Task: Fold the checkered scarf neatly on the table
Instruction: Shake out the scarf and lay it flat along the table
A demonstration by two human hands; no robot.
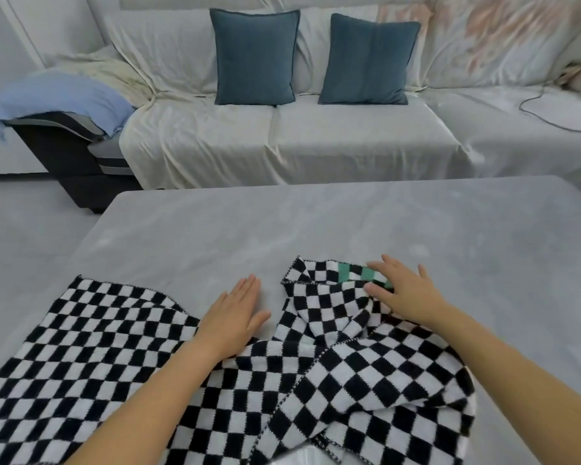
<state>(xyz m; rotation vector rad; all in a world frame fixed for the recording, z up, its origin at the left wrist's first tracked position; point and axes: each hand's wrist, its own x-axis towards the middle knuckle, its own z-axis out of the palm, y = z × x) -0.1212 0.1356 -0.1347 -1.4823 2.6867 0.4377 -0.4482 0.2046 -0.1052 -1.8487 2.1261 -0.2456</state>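
Observation:
A black-and-white checkered scarf [91, 357] lies crumpled across the near part of the grey table [316, 223]. One flat end spreads to the left; the other end is bunched and twisted at the right, showing a green-and-white patch [353, 272]. My left hand [235, 313] lies flat with straight fingers on the bare table, in the gap between the scarf's two parts, its wrist over the fabric. My right hand [399, 290] rests palm down on the bunched end by the green patch, fingers spread; its thumb touches the fabric.
A sofa under a white cover [282, 139] stands behind the table with two blue cushions [255, 57] [366, 60]. A light blue cloth [64, 95] hangs over its left armrest. A cable [550, 115] lies on the right seat.

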